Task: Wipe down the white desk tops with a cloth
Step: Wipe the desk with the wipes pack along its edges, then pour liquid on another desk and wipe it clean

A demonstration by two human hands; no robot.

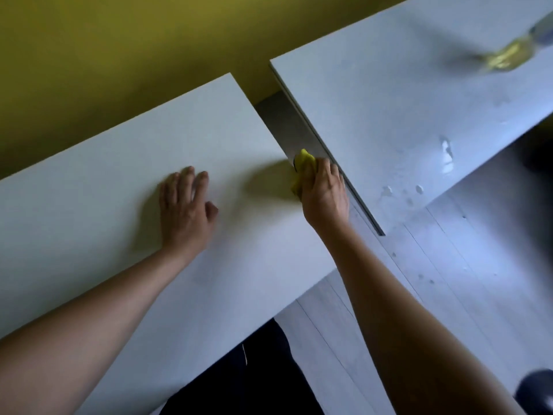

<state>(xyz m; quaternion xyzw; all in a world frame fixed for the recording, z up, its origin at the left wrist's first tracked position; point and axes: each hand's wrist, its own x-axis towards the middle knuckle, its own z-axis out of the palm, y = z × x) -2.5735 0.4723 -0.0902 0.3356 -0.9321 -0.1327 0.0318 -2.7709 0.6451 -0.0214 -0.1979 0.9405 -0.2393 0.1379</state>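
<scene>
Gripping a crumpled yellow cleaning cloth (pixel 302 169), the person's right hand (pixel 324 193) works at the 3 o'clock edge of a white rectangular table (pixel 119 163), its fingers curled round the fabric so that only a bunched fold shows above the knuckles. The cloth sits right at the table's corner edge, beside a narrow gap (pixel 287 127) that separates this table from a second white table (pixel 389 94) standing toward 1 o'clock. The left hand (pixel 185 208) lies flat on the first table near the middle of the scene, fingers straight and lightly spread, palm down, holding nothing; it is well apart from the cloth. Both bare forearms reach in from 6 and 7 o'clock. On the second table, wet droplets and smears (pixel 446 157) glisten along its near edge at about 3 o'clock. At 2 o'clock on that same table stands a blurred yellowish object (pixel 505 58), too smeared to identify. A mustard-yellow wall (pixel 119 34) fills the background from 10 to 12 o'clock. Pale grey plank flooring (pixel 434 280) shows at 4 o'clock, with a few drops on it, and dark clothing (pixel 248 375) appears under the table edge at 6 o'clock.
</scene>
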